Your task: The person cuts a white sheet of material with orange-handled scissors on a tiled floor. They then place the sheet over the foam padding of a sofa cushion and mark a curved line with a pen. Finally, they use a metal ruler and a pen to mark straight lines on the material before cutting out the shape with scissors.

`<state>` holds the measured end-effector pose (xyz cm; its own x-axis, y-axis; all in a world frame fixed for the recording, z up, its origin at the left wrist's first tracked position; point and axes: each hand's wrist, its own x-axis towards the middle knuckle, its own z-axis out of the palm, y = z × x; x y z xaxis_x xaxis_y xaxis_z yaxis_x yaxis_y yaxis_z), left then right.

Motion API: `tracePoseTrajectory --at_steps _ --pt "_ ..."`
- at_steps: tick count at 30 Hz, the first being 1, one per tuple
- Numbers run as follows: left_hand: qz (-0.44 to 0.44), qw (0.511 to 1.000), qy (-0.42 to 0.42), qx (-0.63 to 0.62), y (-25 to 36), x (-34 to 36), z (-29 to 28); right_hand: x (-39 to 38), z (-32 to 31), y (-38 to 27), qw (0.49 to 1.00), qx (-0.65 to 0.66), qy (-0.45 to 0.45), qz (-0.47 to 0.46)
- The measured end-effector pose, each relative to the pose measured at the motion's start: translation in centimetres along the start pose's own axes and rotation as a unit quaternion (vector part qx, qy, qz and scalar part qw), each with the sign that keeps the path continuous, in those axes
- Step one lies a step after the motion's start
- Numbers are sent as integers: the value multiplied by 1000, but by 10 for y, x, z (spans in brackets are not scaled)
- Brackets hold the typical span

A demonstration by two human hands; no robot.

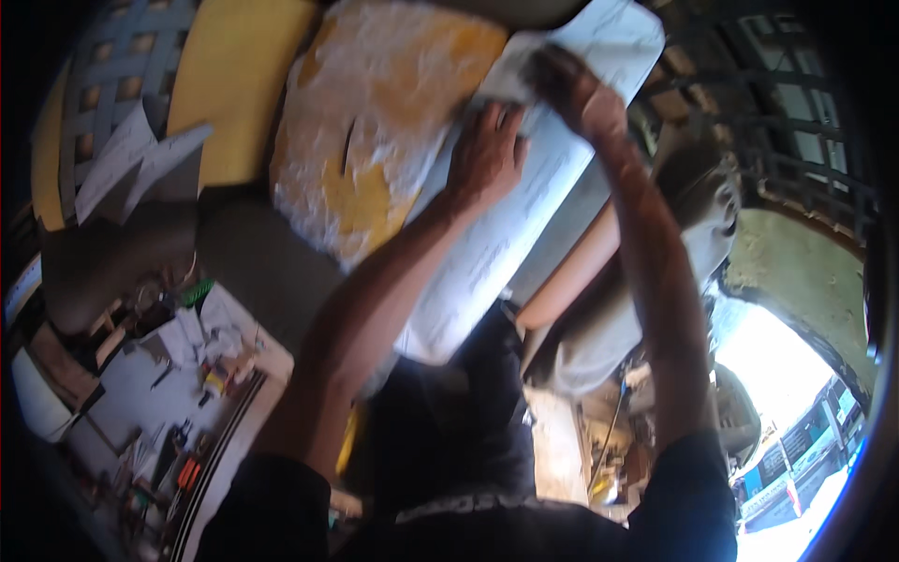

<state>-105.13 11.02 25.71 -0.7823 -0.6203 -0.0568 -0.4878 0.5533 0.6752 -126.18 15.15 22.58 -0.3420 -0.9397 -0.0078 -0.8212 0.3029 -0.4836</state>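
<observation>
White sheet: the long pale sheet (506, 239) slants just right of the foam pad, its upper end reaching past the pad's upper right corner; I can't tell whether their edges overlap. Being pushed from one side only, it could skew or ruck up.
Left hand: the left hand (487, 155) lies on the sheet near the pad's right edge, fingers slightly spread, its grip loose and closed on nothing I can see. Too light a press there could let the sheet slide.
Right hand: the right hand (567, 89) is a blur over the sheet's upper end, right of the pad; I can't tell whether its grip holds anything. A hasty stroke could crease that end.
Foam pad: the yellow foam pad (375, 122) wears whitish smears, perhaps glue, and a dark slit. If tacky, it could catch the sheet's edge out of line.
Dark sheet: a dark sheet (267, 248) shows below and left of the pad; any slip of it could carry the work along.
Paper scraps: pointed scraps (131, 164) sit left of the pad, beyond a plain yellow piece (234, 94). A knock could scatter them.
Tan roll: right of the pad, past the sheet, a tan roll (581, 267) runs close to the right forearm, which could snag it.
</observation>
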Motion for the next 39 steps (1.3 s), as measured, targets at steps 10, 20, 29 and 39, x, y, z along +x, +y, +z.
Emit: tracePoseTrajectory --at_steps 10,20,29,39 --pt "58 889 -422 167 -7 -230 -93 -3 -1 -29 997 13 60 -38" --pt "130 848 -436 271 -25 -324 -79 -7 -3 -22 996 -75 54 -8" --pt "188 773 -517 315 -28 -320 -56 -10 -19 -57 995 -65 -45 59" --pt "179 721 -604 288 9 -274 -40 -2 -36 -44 993 -44 -39 98"
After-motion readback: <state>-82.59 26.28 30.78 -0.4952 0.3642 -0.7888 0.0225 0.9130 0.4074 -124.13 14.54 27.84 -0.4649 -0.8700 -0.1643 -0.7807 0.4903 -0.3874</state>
